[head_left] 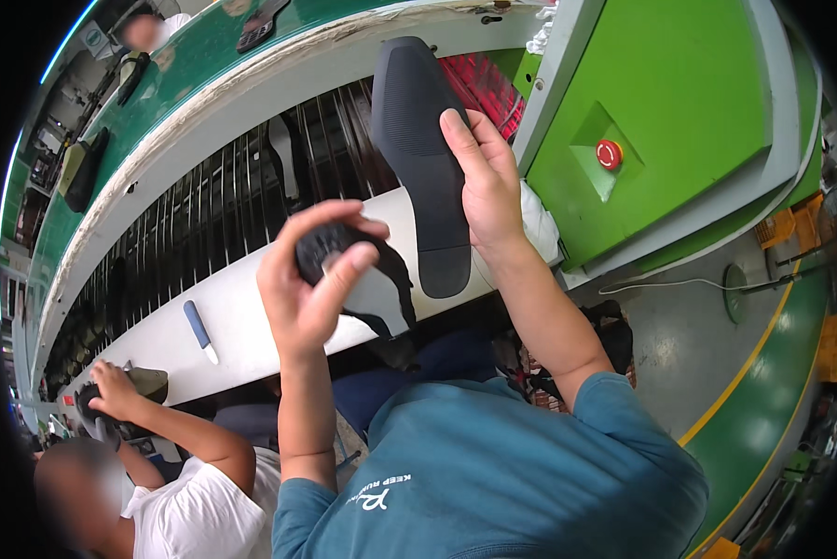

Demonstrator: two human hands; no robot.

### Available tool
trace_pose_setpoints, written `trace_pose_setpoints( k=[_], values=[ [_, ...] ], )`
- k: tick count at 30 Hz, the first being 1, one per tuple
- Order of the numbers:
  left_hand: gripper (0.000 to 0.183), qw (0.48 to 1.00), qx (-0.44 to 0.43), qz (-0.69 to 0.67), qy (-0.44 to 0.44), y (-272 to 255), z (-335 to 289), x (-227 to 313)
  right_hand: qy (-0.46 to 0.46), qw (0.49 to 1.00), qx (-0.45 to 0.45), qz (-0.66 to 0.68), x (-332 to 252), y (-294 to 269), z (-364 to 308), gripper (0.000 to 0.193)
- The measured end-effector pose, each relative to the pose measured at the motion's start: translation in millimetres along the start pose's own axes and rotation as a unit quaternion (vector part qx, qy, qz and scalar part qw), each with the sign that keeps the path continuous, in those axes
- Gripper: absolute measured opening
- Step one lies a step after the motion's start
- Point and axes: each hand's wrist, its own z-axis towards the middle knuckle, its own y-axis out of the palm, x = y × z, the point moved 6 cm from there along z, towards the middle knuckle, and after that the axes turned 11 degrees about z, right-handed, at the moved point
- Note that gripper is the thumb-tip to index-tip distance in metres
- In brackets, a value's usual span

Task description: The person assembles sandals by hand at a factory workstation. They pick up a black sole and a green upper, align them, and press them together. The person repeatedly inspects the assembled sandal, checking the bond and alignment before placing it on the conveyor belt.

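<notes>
In my right hand [488, 172] is a long black shoe sole [423, 158], gripped by its right edge with the thumb on its ribbed face. Its toe end points up and away from me, and its heel end hangs over the white bench edge. My left hand [297, 279] curls around a round black object [318, 253], whose kind I cannot make out. Just beneath that hand, at the bench edge, a dark shiny piece [381, 289] with a ragged outline shows. On the white bench [246, 349], left of my left hand, lies a small blue-handled tool [198, 326] with a white tip.
Dark rollers [223, 177] run behind the bench, with a green belt [171, 102] beyond, carrying dark soles [85, 170]. A green machine panel [665, 112] with a red emergency button [609, 155] stands at right. A co-worker in a white shirt [199, 512] handles a dark piece at lower left.
</notes>
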Motion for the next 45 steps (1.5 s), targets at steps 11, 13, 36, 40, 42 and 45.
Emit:
trace_pose_setpoints(
  k=[11, 13, 36, 40, 42, 45],
  values=[
    [0.031, 0.992, 0.034, -0.124, -0.011, -4.4, 15.6, -35.0, -0.029, 0.997, -0.028, -0.058, -4.1, 0.5, -24.5, 0.022],
    [0.038, 0.990, 0.037, -0.133, -0.020, -3.0, 15.3, -32.4, -0.029, 0.996, -0.037, -0.081, -4.2, -0.1, -30.0, 0.021],
    [0.037, 0.996, 0.032, -0.074, 0.044, 11.5, -10.2, -13.6, -0.123, 0.739, -0.143, -0.646, 61.9, -93.5, -42.6, 0.038],
    [0.041, 0.993, 0.050, -0.082, 0.061, 8.9, -15.5, -9.8, -0.180, 0.670, -0.095, -0.714, 10.7, -106.8, -32.8, 0.038],
    [0.041, 0.993, 0.056, -0.078, 0.072, 10.2, -12.0, -9.6, -0.065, 0.616, -0.080, -0.781, -2.8, -140.9, -26.1, 0.037],
    [0.042, 0.994, 0.047, -0.076, 0.057, 9.3, -11.8, -13.8, 0.001, 0.589, -0.091, -0.803, 8.1, -160.3, -25.5, 0.037]
  ],
)
